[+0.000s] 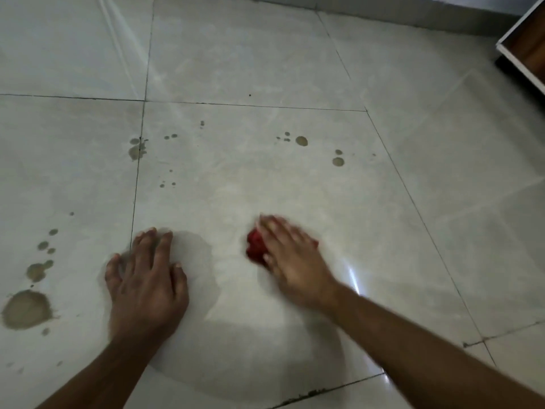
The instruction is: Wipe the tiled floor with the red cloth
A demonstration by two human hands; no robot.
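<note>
Down low, the left hand [146, 278] lay flat on the floor [413, 172], fingers spread wide and holding nothing. That looked like a prop, taking the person's weight while the other arm worked. Just across from it, the right hand [290, 261] pressed down on the red cloth [255, 246], bunched into a small wad under the palm, only its left edge peeking out. The hand was blurred, so it was likely mid-stroke; palm-down pressure suits scrubbing. Around both hands sat a damp-looking sheen. Off to the left, a big brown stain [26, 309] and a trail of smaller spots [44, 249] waited, well apart from the cloth. Farther out, more drops [301, 140] dotted the same tile, untouched, I'd judge. At the far right corner, a wooden box edge [525, 42] stood near the wall.
</note>
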